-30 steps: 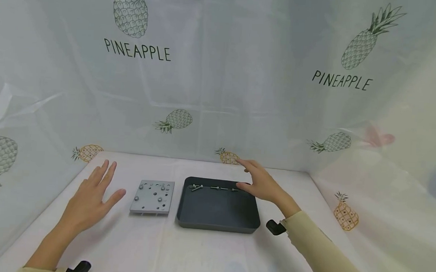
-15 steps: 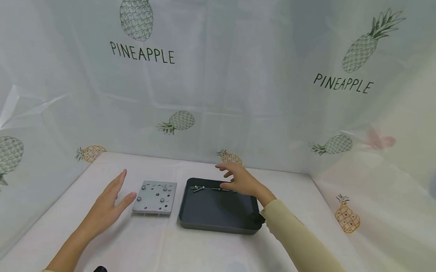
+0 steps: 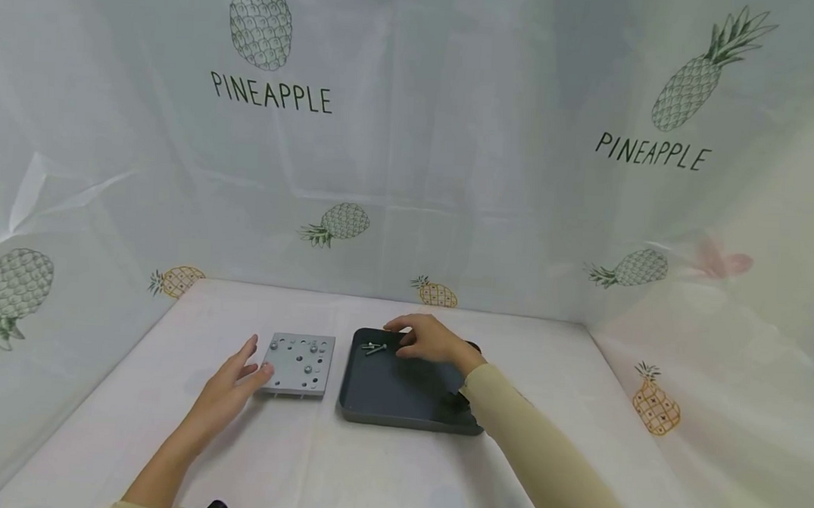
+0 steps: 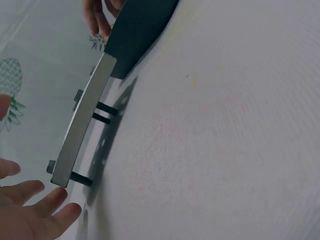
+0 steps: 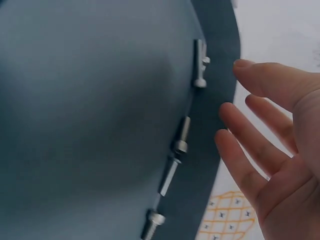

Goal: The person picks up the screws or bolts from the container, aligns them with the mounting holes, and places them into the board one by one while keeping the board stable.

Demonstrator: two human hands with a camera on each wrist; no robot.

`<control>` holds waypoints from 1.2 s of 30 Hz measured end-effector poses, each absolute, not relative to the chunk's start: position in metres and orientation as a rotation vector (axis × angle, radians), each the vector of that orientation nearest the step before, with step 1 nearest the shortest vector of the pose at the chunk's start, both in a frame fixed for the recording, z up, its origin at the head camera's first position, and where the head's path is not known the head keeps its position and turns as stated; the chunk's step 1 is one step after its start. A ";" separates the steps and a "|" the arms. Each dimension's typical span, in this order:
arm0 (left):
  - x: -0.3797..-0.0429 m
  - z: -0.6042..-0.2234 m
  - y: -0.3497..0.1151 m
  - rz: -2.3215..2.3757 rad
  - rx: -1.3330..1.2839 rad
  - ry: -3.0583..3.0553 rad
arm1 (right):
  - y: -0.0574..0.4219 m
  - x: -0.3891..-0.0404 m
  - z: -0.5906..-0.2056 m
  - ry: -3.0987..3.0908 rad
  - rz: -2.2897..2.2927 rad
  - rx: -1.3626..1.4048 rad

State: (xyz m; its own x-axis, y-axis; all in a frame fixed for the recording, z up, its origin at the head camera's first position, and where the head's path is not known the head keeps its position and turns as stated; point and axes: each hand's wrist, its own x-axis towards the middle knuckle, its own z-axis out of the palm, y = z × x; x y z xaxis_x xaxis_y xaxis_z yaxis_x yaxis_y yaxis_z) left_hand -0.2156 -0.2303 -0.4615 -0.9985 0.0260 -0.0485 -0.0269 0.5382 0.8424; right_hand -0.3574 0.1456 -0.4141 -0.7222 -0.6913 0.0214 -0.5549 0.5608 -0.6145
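The tray is a flat dark slate grey, leaning blue-teal in the right wrist view, and the loose screws are shiny silver. The plate is a pale silvery grey dotted with dark holes. Surface is off-white with faint pastel blotches. The sheet behind is pale grey-blue and covered in pineapples: grey-green ones and orange ones with a crisscross grid (tiny dark x marks inside, kinda cute). Lettering is dark, there's one soft pink shape, and the sleeve is creamy yellow-beige.
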 end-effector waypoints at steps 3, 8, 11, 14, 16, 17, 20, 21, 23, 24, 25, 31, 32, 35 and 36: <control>-0.220 -0.464 -0.226 1.519 -0.067 2.631 | 0.139 -0.360 -0.421 2.590 -0.846 -1.031; -0.223 -0.468 -0.223 1.530 -0.127 2.583 | 0.133 -0.364 -0.430 2.629 -0.784 -0.995; -0.224 -0.470 -0.223 1.526 -0.132 2.579 | 0.132 -0.366 -0.434 2.640 -0.766 -0.971; -0.225 -0.473 -0.225 1.525 -0.131 2.569 | 0.131 -0.366 -0.438 2.635 -0.763 -0.967; -0.225 -0.474 -0.225 1.532 -0.140 2.552 | 0.131 -0.366 -0.441 2.631 -0.762 -0.976; -0.225 -0.475 -0.226 1.535 -0.145 2.545 | 0.131 -0.366 -0.442 2.630 -0.759 -0.972; -0.225 -0.478 -0.227 1.540 -0.165 2.530 | 0.130 -0.365 -0.444 2.636 -0.769 -0.945; -0.225 -0.478 -0.227 1.542 -0.170 2.529 | 0.129 -0.364 -0.445 2.642 -0.774 -0.932; -0.226 -0.480 -0.227 1.536 -0.180 2.534 | 0.128 -0.363 -0.446 2.657 -0.768 -0.917; -0.226 -0.480 -0.227 1.532 -0.182 2.540 | 0.127 -0.363 -0.446 2.667 -0.762 -0.917; -0.226 -0.481 -0.227 1.530 -0.188 2.544 | 0.126 -0.363 -0.446 2.675 -0.755 -0.920; -0.229 -0.488 -0.229 1.571 -0.169 2.552 | 0.119 -0.363 -0.449 2.726 -0.713 -0.898; -0.230 -0.488 -0.229 1.586 -0.159 2.546 | 0.118 -0.363 -0.449 2.740 -0.699 -0.890; -0.230 -0.490 -0.230 1.633 -0.143 2.530 | 0.115 -0.363 -0.452 2.781 -0.660 -0.869; -0.230 -0.491 -0.230 1.646 -0.143 2.525 | 0.115 -0.363 -0.453 2.796 -0.640 -0.871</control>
